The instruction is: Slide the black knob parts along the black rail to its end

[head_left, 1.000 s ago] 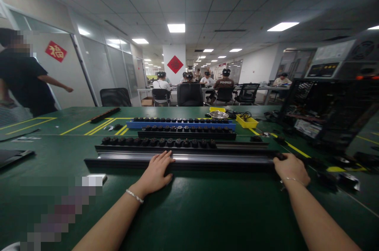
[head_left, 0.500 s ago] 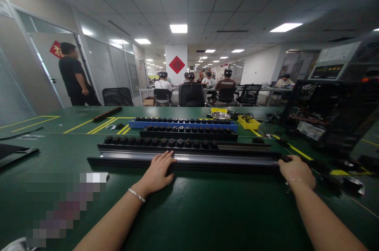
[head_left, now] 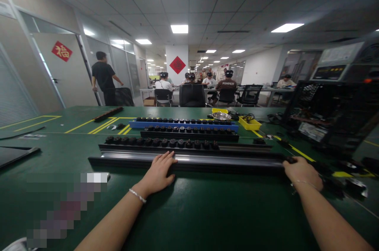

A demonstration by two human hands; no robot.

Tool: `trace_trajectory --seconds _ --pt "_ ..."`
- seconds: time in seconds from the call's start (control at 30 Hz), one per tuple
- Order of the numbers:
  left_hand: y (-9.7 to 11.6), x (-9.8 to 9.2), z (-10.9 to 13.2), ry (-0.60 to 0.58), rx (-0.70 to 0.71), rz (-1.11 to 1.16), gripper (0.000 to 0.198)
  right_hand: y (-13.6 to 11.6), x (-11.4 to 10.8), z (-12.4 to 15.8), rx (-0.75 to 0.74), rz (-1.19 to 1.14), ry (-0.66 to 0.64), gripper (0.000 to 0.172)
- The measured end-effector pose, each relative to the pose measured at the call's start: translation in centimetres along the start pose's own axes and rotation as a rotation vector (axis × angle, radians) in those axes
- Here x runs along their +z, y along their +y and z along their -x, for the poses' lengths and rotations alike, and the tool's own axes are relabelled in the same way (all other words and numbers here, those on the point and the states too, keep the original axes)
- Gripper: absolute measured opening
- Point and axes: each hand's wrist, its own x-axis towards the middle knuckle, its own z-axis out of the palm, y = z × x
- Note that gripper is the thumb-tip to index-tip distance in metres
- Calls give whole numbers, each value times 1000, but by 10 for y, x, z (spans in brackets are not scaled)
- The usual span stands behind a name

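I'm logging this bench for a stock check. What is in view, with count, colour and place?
Long black metal rail: one, black, nearest, under both hands.
Black rail carrying round black knobs: one, just behind it.
Second black knob rail: one, farther back.
Blue knob rail: one, farthest.
Yellow plastic tray: one, back right.
Round steel bowl: one, silver, beside the tray.
Black open computer case: one, right.
Green bench mat: one, underneath.
Left hand: flat on rail's middle.
Right hand: grips rail's right end.

person in black (head_left: 104,78) walked rightward, farther off
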Motion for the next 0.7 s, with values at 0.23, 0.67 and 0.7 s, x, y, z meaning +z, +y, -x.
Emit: trace_trajectory --seconds 0.23,0.67,0.7 --pt "1 -1 0 -5 -1 6 52 1 -1 -3 14 -7 4 58" --pt "-1 1 0 -5 -4 17 53 7 -3 -17 5 15 -29 59" --pt "-2 1 0 -3 -2 18 53 8 -3 -18 6 11 -32 59"
